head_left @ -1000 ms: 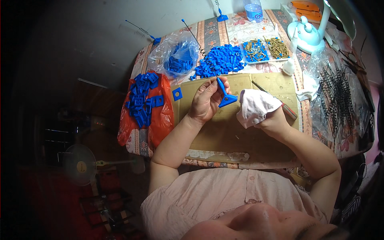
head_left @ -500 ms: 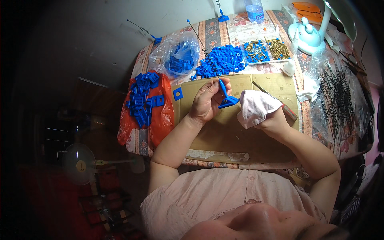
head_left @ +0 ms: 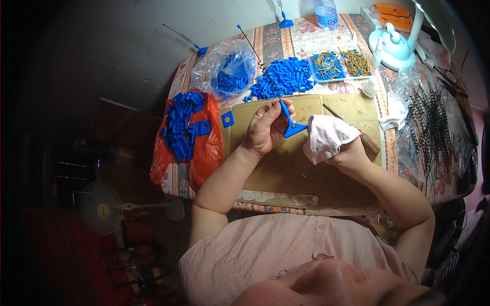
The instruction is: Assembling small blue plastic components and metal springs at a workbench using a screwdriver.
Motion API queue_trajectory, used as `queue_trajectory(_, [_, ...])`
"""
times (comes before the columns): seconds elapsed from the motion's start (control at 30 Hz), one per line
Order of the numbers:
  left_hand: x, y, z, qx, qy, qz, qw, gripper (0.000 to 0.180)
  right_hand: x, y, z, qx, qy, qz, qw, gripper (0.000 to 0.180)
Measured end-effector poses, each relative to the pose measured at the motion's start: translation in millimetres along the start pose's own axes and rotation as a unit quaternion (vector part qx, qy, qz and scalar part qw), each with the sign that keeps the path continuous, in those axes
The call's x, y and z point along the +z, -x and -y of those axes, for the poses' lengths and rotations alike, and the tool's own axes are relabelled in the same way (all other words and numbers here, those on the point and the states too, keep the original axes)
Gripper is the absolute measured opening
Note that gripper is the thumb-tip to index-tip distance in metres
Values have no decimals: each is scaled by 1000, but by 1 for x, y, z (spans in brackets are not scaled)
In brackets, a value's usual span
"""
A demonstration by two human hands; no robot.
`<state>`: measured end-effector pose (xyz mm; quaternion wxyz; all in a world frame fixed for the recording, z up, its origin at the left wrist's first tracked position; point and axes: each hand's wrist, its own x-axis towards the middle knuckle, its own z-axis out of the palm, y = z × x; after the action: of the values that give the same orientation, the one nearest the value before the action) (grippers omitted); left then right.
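Note:
Between the fingers of my left hand (head_left: pixel 261 130) is a blue plastic holder (head_left: pixel 293 128) with a slim neck and a wide flared base, its base tipped to the lower right. A thin dark wire with a coiled stretch (head_left: pixel 253 47) rises from its neck toward the upper left, ending in a small blue tip. My right hand (head_left: pixel 353 156) is closed around a pale pinkish-white cloth (head_left: pixel 329 136), which covers most of its fingers. The cloth hangs close beside the holder's base; I cannot tell if they touch. Under both hands lies a cardboard sheet (head_left: pixel 286 178).
A screwdriver (head_left: pixel 368 143) lies behind my right hand. Blue square pieces fill a red bag (head_left: pixel 206 163) at left. Farther back are a pile of blue parts (head_left: pixel 283 79), a tray of brass-coloured screws (head_left: pixel 356 64), a small white bottle (head_left: pixel 369 87) and a lamp (head_left: pixel 393 48). Coiled wires (head_left: pixel 431 132) lie right.
The blue holder has turned slightly in my left hand, so its base now shows more from the side. Both hands keep nearly the same place.

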<state>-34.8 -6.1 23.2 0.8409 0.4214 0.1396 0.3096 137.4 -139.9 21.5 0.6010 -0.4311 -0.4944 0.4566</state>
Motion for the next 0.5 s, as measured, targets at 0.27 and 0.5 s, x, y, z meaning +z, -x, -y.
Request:
queue_trajectory(0.27, [2,-2,-1,14,-12,-6,1000,22,0,0,3,0,23,12,1000,47])
queue_trajectory(0.5, [0,-2,0,14,-15,-17,1000,22,1,1,2,11,8,9,1000,48])
